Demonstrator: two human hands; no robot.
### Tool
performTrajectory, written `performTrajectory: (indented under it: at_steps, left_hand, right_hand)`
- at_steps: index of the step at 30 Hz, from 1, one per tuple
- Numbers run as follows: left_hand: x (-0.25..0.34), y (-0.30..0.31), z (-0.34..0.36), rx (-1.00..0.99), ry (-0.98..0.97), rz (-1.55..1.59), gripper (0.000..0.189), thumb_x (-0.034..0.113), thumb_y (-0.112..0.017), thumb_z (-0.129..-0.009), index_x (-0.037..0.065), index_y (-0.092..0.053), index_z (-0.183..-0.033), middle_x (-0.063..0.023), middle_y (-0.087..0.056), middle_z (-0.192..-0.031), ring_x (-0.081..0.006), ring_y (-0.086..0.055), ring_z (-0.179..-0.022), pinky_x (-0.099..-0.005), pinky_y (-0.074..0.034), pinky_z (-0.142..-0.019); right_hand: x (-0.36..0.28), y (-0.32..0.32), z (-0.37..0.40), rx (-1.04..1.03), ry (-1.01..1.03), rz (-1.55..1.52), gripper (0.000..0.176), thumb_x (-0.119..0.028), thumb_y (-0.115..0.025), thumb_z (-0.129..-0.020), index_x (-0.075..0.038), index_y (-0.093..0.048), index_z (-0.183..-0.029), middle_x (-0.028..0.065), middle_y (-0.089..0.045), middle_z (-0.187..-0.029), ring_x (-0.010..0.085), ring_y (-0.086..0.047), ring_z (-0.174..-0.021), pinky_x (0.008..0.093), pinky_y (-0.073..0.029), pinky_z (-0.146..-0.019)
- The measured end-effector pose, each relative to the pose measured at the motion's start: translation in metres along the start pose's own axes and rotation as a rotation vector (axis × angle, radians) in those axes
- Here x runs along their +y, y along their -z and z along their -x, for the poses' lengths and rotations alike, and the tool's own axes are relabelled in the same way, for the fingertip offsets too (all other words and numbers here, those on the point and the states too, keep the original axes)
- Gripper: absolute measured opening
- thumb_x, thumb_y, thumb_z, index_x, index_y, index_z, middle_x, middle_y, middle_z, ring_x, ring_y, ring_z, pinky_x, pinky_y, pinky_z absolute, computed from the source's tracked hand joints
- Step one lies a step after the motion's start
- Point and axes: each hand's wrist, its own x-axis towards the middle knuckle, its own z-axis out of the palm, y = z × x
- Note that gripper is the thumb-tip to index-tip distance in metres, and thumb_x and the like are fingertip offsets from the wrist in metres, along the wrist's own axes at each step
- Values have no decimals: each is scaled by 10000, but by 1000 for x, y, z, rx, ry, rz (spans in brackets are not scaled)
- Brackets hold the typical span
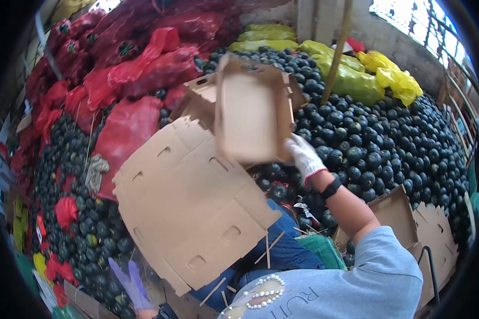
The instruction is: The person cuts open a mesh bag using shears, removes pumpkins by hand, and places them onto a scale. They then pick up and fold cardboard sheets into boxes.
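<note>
My right hand [305, 154], in a white knit glove, grips the lower right corner of an open cardboard box [248, 114], which is slightly blurred and tilted so its inside faces me. Behind it, another folded cardboard box [201, 98] is partly hidden. A flat, unfolded cardboard sheet [189, 196] with slots and tabs lies slanted across my lap. Low on the left, my left hand [130, 282] in a purple glove has its fingers apart and holds nothing; it is beside the sheet's lower edge, near dark green squashes [93, 228].
A large heap of dark green squashes [378, 143] fills the right side. Red mesh sacks [133, 130] are piled at left, yellow-green sacks [351, 80] at the back. A wooden pole [337, 53] rises behind. Another cardboard box [394, 215] stands at right by a flat sheet [436, 239].
</note>
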Motion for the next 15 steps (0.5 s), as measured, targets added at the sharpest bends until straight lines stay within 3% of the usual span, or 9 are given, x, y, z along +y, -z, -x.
performTrajectory:
  at_steps: [1,3,4,6,7,8,10,14,15]
  left_hand:
    - [-4,-5,-5,-32,25,30,735,323,-530,-1038,42,-146,-1598,-156,-161,-1648,-282,-229,-1500,-393,-305,-1171]
    - [-53,-13,-21,-140,34,97,746,417,-488,-1041,55,-152,-1599,-154,-158,-1650,-280,-218,-1504,-390,-318,-1167]
    - [-91,-21,-35,-214,16,137,751,464,-458,-1043,60,-154,-1599,-155,-182,-1644,-274,-217,-1505,-389,-320,-1168]
    - [-77,-49,-43,-728,361,887,719,511,-415,-1044,76,-226,-1583,-125,-291,-1608,-247,-290,-1472,-415,-341,-1156]
    - [-56,-59,-33,-735,354,879,719,511,-415,-1044,76,-226,-1583,-125,-291,-1608,-247,-290,-1472,-415,-341,-1156]
    - [-28,-69,-13,-523,318,622,702,533,-391,-1044,74,-276,-1563,-126,-336,-1586,-254,-344,-1437,-439,-343,-1155]
    - [-16,-61,-10,-315,270,365,695,555,-366,-1043,73,-327,-1542,-128,-381,-1563,-262,-399,-1401,-463,-345,-1154]
    - [-44,-16,-16,-757,0,647,677,514,-344,-1057,92,-254,-1578,-137,-289,-1619,-308,-278,-1486,-481,-270,-1210]
    - [-24,-11,-3,-376,-285,322,659,530,-436,-1021,95,-370,-1512,-179,-380,-1546,-340,-372,-1410,-512,-325,-1156]
  right_hand:
    - [-50,-22,38,-126,-46,-271,692,-420,-554,-992,21,-368,-1492,172,-473,-1482,261,-478,-1346,354,-403,-1098]
    - [-57,-51,49,-380,33,116,910,-557,-600,-936,58,-285,-1527,216,-343,-1580,291,-318,-1475,361,-268,-1198]
    - [-46,-68,45,-361,123,248,904,-576,-583,-935,55,-307,-1519,244,-333,-1578,325,-332,-1468,369,-263,-1204]
    - [-34,-103,31,-424,187,512,859,-525,-596,-896,44,-355,-1492,285,-424,-1488,411,-468,-1345,423,-384,-1121]
    - [-50,-117,42,-442,50,581,895,-550,-609,-878,25,-340,-1508,287,-418,-1494,408,-460,-1354,417,-385,-1123]
    - [-66,-127,56,-467,-81,650,931,-576,-623,-861,7,-325,-1523,290,-412,-1499,405,-452,-1364,411,-386,-1124]
    - [-72,-124,66,-439,33,651,889,-550,-631,-844,-28,-355,-1510,286,-467,-1443,406,-505,-1300,414,-426,-1078]
    - [-84,-110,72,-465,142,619,810,-517,-631,-835,-102,-403,-1492,267,-534,-1375,404,-554,-1244,429,-461,-1038]
    - [-88,-108,76,-407,192,532,713,-443,-632,-871,-92,-436,-1460,236,-559,-1348,397,-557,-1243,434,-458,-1044]
